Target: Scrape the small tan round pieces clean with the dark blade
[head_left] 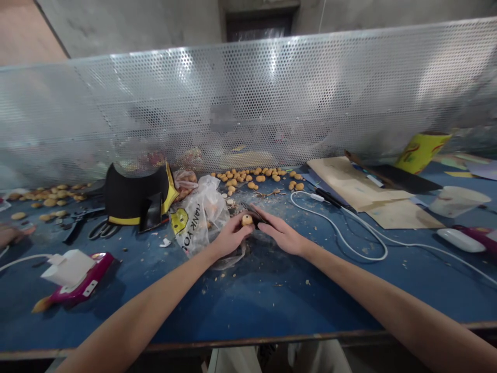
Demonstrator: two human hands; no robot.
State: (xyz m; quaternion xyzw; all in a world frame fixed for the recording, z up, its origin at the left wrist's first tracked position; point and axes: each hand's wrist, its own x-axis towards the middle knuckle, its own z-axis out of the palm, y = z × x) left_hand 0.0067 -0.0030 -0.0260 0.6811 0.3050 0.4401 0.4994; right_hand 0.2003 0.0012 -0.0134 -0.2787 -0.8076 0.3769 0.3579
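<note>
In the middle of the blue table, my left hand [233,235] is closed around a small round tan nut-like piece [247,220]; its exact kind is not clear. My right hand [282,233] is closed on a dark flat tool [254,213], which reaches up to the piece. Fingers cover much of that tool, so its type cannot be made out. Beneath and left of my left hand lies a crumpled clear plastic bag [207,204] with a yellow print. Small chips and scraps are scattered around both hands.
Many similar tan pieces [261,178] lie along the perforated metal screen [272,98]. On the left are a black-and-yellow holder [134,199], scissors [104,229] and a white charger on a purple power strip [83,285]. A white cable [337,238], cardboard [361,191] and cup [458,201] lie right. Another person's hand [13,234] shows far left.
</note>
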